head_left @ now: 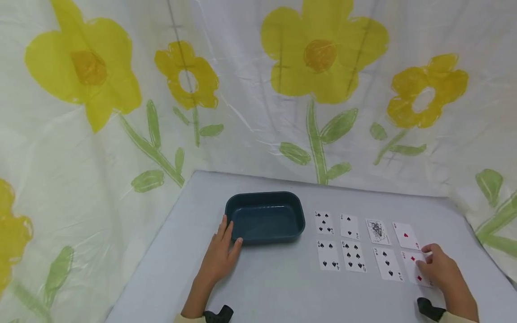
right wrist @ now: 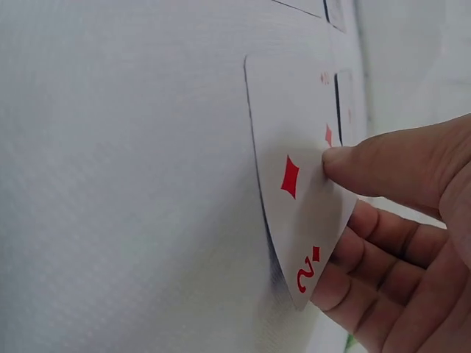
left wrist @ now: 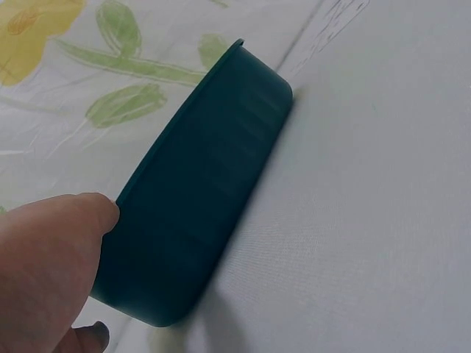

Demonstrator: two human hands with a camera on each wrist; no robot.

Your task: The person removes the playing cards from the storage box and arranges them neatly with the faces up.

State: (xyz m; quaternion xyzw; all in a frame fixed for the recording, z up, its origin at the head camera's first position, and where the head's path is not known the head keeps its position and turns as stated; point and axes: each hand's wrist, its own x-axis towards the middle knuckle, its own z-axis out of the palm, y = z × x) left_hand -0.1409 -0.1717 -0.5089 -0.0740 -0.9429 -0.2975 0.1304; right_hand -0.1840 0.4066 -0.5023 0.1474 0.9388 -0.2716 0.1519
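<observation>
My right hand (head_left: pixel 442 272) pinches the outer edge of a two of diamonds (right wrist: pixel 285 136) at the right end of the near row of playing cards. The thumb presses on its face and the fingers are under the edge; that corner is lifted and the card bends slightly. My left hand (head_left: pixel 220 259) touches the near left corner of a dark teal tray (head_left: pixel 264 220), its fingers straight along the side. In the left wrist view the thumb lies at the tray's rim. Just beyond the right hand is a red ace (head_left: pixel 407 236).
Other face-up cards lie in two rows right of the tray: a five of spades (head_left: pixel 324 223), two of spades (head_left: pixel 349 226), joker (head_left: pixel 378 232), four of spades (head_left: pixel 328 255), six of spades (head_left: pixel 353 256) and three of spades (head_left: pixel 388 264). A flowered curtain (head_left: pixel 242 134) hangs behind the table.
</observation>
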